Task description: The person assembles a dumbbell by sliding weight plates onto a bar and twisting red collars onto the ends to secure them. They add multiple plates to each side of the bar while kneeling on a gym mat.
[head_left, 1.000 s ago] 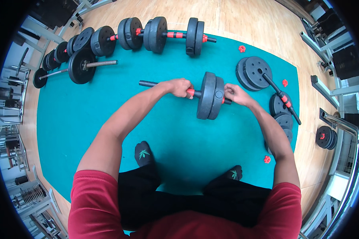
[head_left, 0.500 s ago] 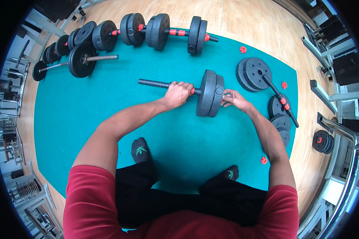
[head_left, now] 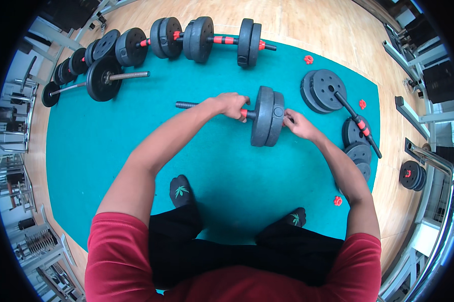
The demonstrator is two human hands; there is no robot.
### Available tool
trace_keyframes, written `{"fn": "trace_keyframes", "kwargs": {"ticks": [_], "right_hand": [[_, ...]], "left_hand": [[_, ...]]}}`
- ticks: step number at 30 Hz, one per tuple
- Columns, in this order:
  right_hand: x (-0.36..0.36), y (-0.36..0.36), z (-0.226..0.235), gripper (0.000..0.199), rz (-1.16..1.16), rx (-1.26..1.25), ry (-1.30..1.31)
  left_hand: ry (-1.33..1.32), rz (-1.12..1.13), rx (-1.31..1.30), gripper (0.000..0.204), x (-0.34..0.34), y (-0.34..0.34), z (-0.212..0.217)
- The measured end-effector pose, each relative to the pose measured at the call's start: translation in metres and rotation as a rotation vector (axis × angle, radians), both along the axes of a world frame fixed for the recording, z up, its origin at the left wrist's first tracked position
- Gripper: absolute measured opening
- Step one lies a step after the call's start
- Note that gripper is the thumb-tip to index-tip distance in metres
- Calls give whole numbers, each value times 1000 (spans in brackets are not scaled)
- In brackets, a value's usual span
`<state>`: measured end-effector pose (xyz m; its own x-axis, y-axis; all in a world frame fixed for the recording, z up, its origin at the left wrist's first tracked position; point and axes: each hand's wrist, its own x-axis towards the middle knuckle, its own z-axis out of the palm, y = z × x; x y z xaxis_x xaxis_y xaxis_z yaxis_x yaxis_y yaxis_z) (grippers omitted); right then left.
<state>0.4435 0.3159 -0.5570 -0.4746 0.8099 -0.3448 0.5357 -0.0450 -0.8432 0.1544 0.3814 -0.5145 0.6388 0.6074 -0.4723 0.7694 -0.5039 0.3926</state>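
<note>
Red short-sleeved shirt, black trousers, black socks

Place: was a gym | dumbbells (head_left: 207, 38) and weight plates (head_left: 323, 89) lay on a teal mat (head_left: 111, 151) | metal racks (head_left: 15, 126) stood around

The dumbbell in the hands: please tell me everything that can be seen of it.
The dumbbell lies on the teal mat, its bar roughly level across the picture. Two black round plates stand on edge side by side near its right end. The dark threaded bar sticks out bare to the left, with a red grip part. The left hand grasps the bar beside the plates; the right hand touches the end behind them.
</note>
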Motion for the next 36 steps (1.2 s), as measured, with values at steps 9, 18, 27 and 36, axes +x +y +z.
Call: {"fn": "trace_keyframes", "kwargs": {"ticks": [9,18,27,36], "right_hand": [[-27,-35,-3,39,65,701,-684],[-37,-1,9,25,95,471,-668],[-42,24,49,26,382,-238,-408],[-24,7,-11,32,276,139,-490]], "left_hand": [[93,109,-478,32,18,4,-23],[98,209,31,31,10,-23,-5],[-48,101,387,17,-2,-55,-16],[-45,31,117,19,3,-21,-33]]}}
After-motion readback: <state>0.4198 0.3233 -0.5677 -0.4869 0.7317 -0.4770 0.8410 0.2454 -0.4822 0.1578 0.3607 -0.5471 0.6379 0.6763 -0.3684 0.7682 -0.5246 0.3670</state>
